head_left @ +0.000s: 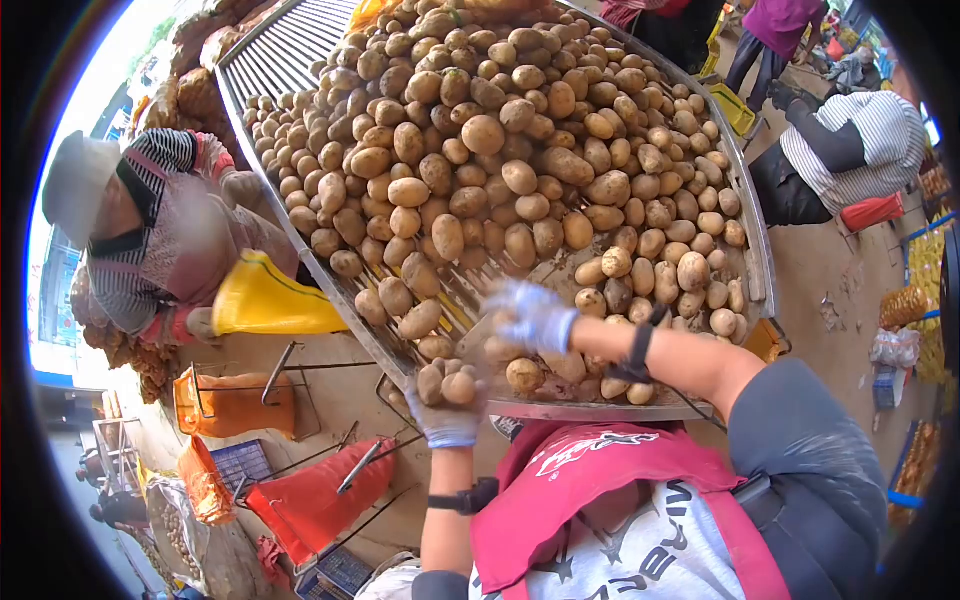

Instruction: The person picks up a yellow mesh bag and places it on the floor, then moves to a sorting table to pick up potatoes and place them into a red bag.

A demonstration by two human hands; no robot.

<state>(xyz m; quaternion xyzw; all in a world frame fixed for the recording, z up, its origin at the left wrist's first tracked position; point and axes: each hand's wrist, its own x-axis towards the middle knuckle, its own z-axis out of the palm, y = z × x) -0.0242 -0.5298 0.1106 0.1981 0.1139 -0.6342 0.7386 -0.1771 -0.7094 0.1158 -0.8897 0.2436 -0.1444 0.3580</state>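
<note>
A large heap of potatoes (pixel 480 135) covers a slatted metal table (pixel 275 45) with a raised rim. My left hand (pixel 445 412), in a light glove with a blue cuff, holds several small potatoes (pixel 447 384) at the table's near left edge. Over the near part of the slats is my right hand (pixel 532 316), in a similar glove and blurred by motion. Its fingers are smeared, and whether it holds anything cannot be made out. Potatoes lie close on both sides of it.
At the left, a person in a cap (pixel 175 220) stands by the table with a yellow bag (pixel 270 297). Orange (pixel 238 404) and red bags (pixel 325 495) hang on metal frames at the lower left. Another person (pixel 850 150) bends at the right.
</note>
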